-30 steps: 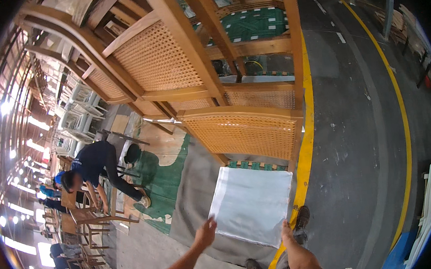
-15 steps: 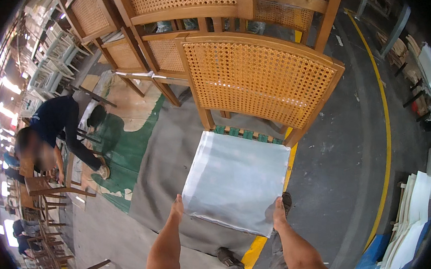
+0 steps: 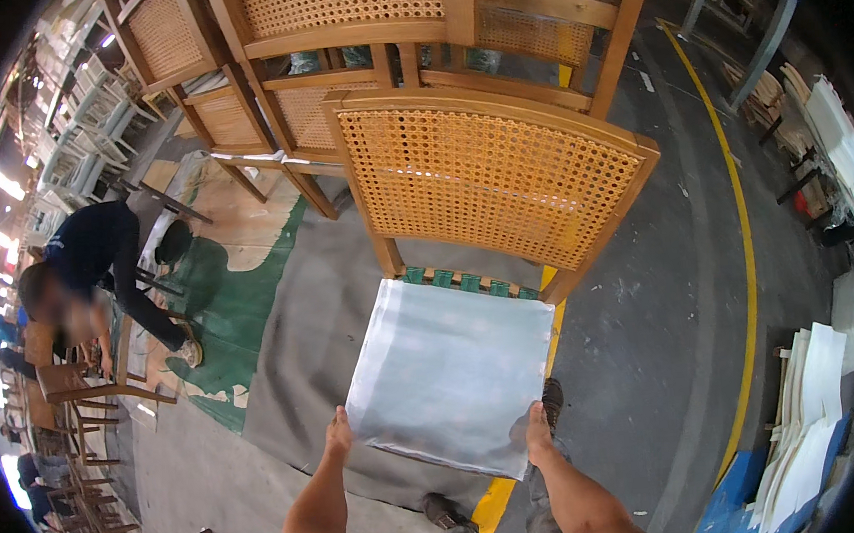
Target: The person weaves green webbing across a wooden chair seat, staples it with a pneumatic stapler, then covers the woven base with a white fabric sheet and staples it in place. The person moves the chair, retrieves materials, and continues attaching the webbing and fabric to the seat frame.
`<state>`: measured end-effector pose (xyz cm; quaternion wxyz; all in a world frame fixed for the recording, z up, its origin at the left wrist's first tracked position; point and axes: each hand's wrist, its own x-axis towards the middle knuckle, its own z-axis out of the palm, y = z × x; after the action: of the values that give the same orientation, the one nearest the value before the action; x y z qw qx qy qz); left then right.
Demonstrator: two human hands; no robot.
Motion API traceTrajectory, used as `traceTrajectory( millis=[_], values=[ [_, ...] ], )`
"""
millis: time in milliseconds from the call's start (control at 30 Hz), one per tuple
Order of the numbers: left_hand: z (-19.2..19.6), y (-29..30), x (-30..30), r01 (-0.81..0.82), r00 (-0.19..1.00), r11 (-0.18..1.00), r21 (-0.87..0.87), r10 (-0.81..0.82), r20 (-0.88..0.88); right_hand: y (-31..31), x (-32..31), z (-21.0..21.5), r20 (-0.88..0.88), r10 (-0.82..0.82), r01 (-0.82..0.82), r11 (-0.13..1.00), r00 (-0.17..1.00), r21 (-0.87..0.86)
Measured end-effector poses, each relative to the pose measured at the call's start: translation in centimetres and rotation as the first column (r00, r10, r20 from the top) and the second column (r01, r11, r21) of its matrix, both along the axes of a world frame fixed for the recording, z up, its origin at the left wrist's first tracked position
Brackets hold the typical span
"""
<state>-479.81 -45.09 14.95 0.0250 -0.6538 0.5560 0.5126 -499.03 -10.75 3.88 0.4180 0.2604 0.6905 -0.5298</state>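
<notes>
Head view: The person's left hand [image 3: 338, 433] grips the near left corner of a flat, square white panel in glossy clear wrapping [image 3: 454, 373]. The right hand [image 3: 538, 435] grips the near right edge, thumb on top. The panel is located over the seat of a light-brown wooden chair with a woven cane backrest [image 3: 490, 183]. A strip of green seat webbing [image 3: 469, 282] is exposed between panel and backrest; contact beneath the panel cannot be determined.

Floor surface: a wrinkled grey sheet [image 3: 300, 355] extends left of the chair and adjoins an irregular green sheet [image 3: 242, 309]. A broad yellow floor stripe [image 3: 494, 509] passes beneath the chair area. To its right, dark grey flooring [image 3: 642, 370] carries a second, curved yellow line [image 3: 748, 274].

Room: cane-backed wooden chairs [image 3: 349, 4] stand beyond the work chair. At left, a co-worker in dark clothing [image 3: 98, 240] bends over a brown wooden chair [image 3: 93, 379]. At right, curved white panels [image 3: 812, 388] are stacked near a blue sheet [image 3: 721, 503].
</notes>
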Motion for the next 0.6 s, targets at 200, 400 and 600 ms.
traceTrajectory(
  millis=[200,400,600],
  values=[
    [1.9,3.5,-2.6,0.319,0.942,0.909,-0.267,-0.273,0.197,0.8,-2.3,0.4,-0.063,0.089,-0.091,0.995,0.994,-0.039],
    [11.6,14.3,1.2,0.37,0.916,0.928,-0.046,-0.356,0.184,3.0,-3.8,6.3,-0.012,0.286,-0.285,0.957,0.958,0.056],
    [24.5,29.7,14.8,-0.31,0.902,0.917,0.252,0.199,0.382,5.6,-5.6,16.5,0.449,0.408,-0.542,0.81,0.795,0.225]
  ],
)
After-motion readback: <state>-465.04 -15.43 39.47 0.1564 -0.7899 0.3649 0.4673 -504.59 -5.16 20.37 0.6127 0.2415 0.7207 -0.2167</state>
